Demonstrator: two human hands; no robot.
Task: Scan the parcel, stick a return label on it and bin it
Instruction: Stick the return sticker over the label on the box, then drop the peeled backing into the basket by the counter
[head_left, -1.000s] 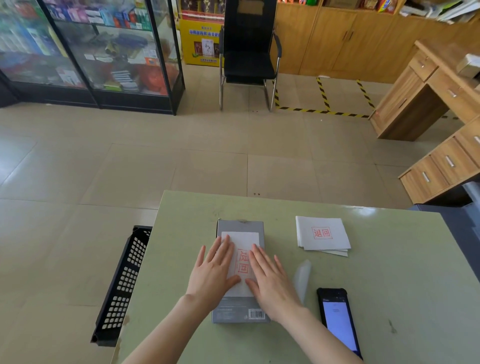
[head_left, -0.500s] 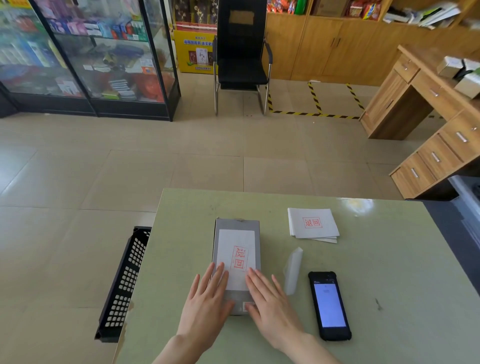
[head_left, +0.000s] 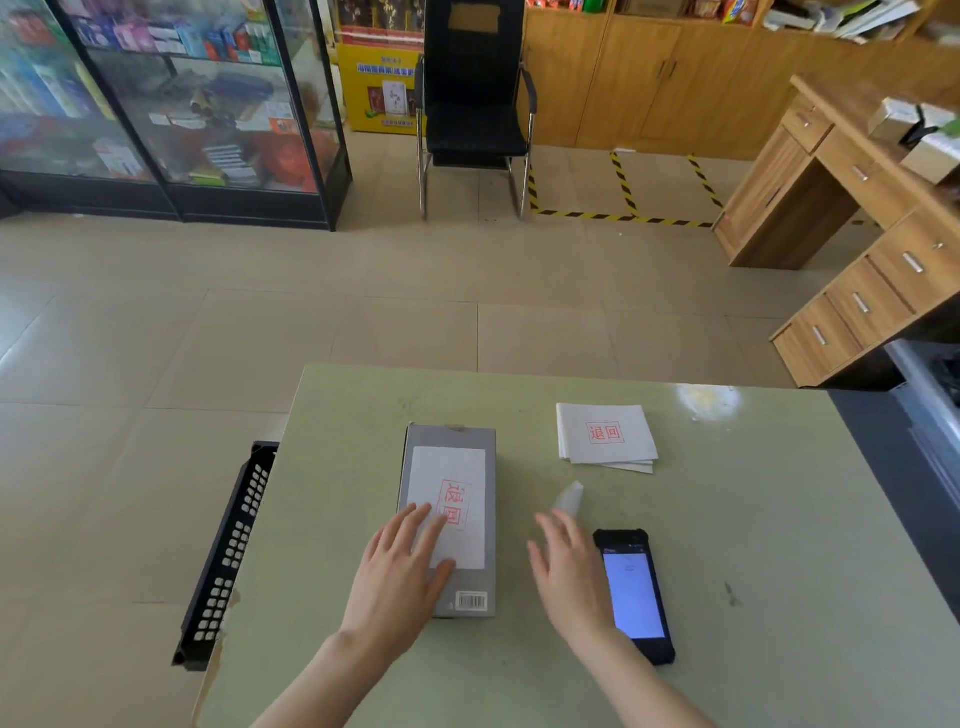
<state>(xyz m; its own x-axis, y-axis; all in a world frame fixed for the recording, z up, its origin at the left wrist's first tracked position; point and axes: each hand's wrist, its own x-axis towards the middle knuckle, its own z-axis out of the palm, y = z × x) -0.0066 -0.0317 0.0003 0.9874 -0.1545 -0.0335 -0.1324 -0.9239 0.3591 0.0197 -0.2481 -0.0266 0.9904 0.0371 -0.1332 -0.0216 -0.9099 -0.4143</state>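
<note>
We look down at a pale green counter (head_left: 727, 519) from above. A grey parcel (head_left: 448, 605) lies flat near the counter's left edge, and a white return label (head_left: 457, 467) with a red stamp already covers most of its top face, so we judge the sticking step done. A barcode shows at the parcel's near right corner.

Our left hand (head_left: 402, 569) rests flat on the near part of the label, fingers spread, its grip released and grasping nothing. Our right hand (head_left: 569, 574) hovers open over bare counter between the parcel and a handheld scanner (head_left: 641, 597), which lies lit near the front edge; that grip is released too. A peeled backing strip (head_left: 569, 498) lies just beyond the right hand. A stack of spare labels (head_left: 605, 434) sits toward the far edge.

We cannot tell whether scanning has happened. Binning remains: a black perforated bin (head_left: 228, 551) stands on the floor beside the counter's left edge.
</note>
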